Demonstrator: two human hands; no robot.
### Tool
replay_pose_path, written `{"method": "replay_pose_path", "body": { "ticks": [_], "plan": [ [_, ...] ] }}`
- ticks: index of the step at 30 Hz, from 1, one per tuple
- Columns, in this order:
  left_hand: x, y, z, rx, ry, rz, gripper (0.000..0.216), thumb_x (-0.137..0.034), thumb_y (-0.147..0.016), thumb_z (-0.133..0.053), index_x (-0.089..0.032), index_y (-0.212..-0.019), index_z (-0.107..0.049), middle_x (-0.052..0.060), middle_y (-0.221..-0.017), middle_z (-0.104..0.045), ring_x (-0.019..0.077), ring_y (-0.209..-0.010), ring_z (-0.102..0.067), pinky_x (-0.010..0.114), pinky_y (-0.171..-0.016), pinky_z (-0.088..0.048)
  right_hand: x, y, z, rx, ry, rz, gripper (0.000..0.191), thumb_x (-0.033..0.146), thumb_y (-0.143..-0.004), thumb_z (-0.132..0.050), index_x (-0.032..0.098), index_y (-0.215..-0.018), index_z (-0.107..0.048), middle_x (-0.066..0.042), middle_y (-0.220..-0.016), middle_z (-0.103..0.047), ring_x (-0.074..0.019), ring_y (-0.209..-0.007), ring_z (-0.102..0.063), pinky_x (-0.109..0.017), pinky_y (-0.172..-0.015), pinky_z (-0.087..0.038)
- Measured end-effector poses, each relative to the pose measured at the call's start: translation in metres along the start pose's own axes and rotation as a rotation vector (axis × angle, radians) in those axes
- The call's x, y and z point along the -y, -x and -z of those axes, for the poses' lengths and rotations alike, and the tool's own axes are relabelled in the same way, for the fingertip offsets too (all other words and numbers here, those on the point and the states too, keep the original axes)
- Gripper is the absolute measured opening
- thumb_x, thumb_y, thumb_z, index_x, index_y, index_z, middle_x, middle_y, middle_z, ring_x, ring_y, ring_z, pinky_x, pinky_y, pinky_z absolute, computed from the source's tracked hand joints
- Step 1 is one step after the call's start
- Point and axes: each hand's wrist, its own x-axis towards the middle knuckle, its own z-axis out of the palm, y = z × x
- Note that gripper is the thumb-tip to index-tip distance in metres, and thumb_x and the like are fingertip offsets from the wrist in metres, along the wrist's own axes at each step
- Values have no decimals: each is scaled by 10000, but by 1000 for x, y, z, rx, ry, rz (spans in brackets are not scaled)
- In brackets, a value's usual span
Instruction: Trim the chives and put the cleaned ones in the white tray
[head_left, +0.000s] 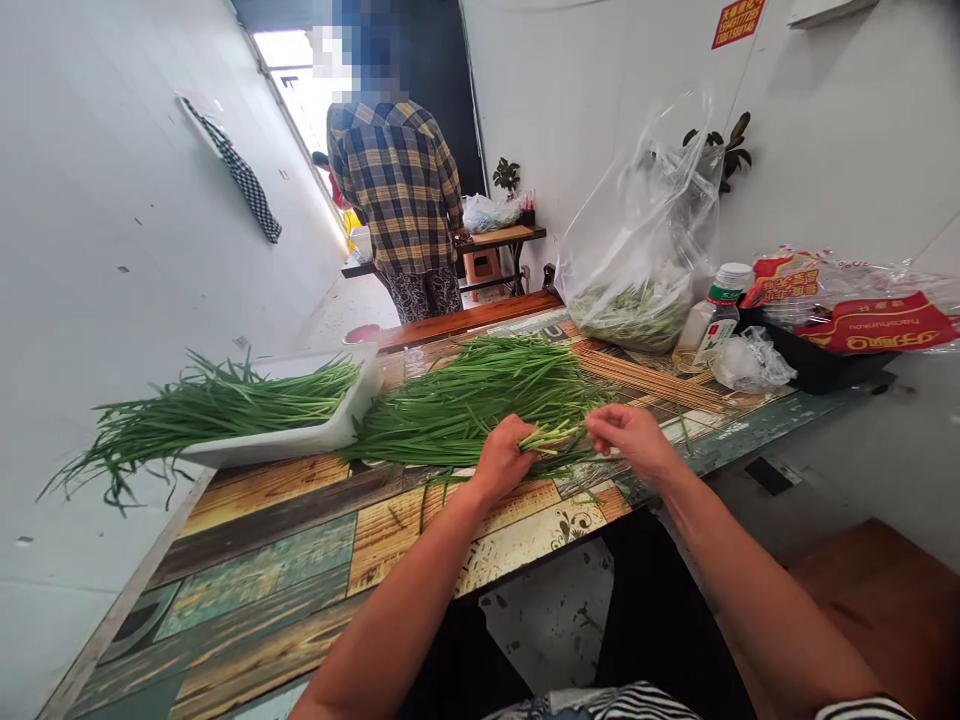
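Observation:
My left hand (pixel 507 462) is closed round a small bunch of chives (pixel 551 437), whose pale cut ends point right. Just right of those ends, my right hand (pixel 628 437) is pinched, thumb against fingers; what it holds, if anything, is too small to make out. Behind both hands a large loose pile of green chives (pixel 480 395) is spread over the table. More chives (pixel 247 405) lie in a white tray (pixel 364 400) at the left, their leaves hanging over its edge. Thin wooden skewers (pixel 660 378) lie in a row right of the pile.
The wood-patterned table (pixel 292 530) bears a clear plastic bag (pixel 637 230) of greens, a white-capped bottle (pixel 716 315), a crumpled plastic wrap (pixel 750 360) and red-printed packaging (pixel 855 305) at the right. A person in a plaid shirt (pixel 397 190) stands beyond, facing away, by another table (pixel 495 238).

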Motion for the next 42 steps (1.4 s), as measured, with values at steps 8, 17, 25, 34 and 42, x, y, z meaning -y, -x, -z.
{"method": "replay_pose_path", "body": {
  "ticks": [8,17,25,34,42],
  "plan": [
    [-4,0,2,6,-27,-7,194,-87,-780,-550,-195,-631,-611,-12,-620,-529,139,-686,-479,227,-622,-356,11,6,-14,70,264,51,344,540,-746,-580,202,-687,-597,10,-577,-592,-116,-479,-513,-248,-477,-409],
    [-2,0,1,-172,3,35,154,-158,-829,-505,-193,-713,-600,-1,-688,-568,139,-712,-495,235,-651,-384,-4,-35,1,-231,1136,464,129,261,-779,-622,221,-875,-698,-106,-921,-629,-260,-906,-519,-361,-783,-418],
    [2,1,1,-367,69,7,163,-299,-890,-507,-199,-910,-635,31,-846,-640,153,-812,-553,277,-762,-437,-6,-47,-1,-46,1048,482,99,162,-812,-542,176,-805,-639,-69,-833,-641,-196,-802,-548,-302,-731,-410],
    [-2,4,0,-256,-23,-134,284,-157,-807,-536,-194,-1072,-633,82,-1119,-630,215,-1067,-537,373,-941,-408,17,26,-21,-29,659,438,136,311,-852,-494,231,-831,-602,-9,-732,-636,-154,-657,-567,-262,-623,-423],
    [4,7,-7,136,-249,-175,385,-54,-740,-495,-206,-1065,-633,60,-950,-687,206,-907,-610,328,-823,-436,1,21,-11,93,787,540,225,296,-888,-464,191,-785,-634,-31,-738,-643,-156,-695,-570,-266,-628,-401]
  ]
}}
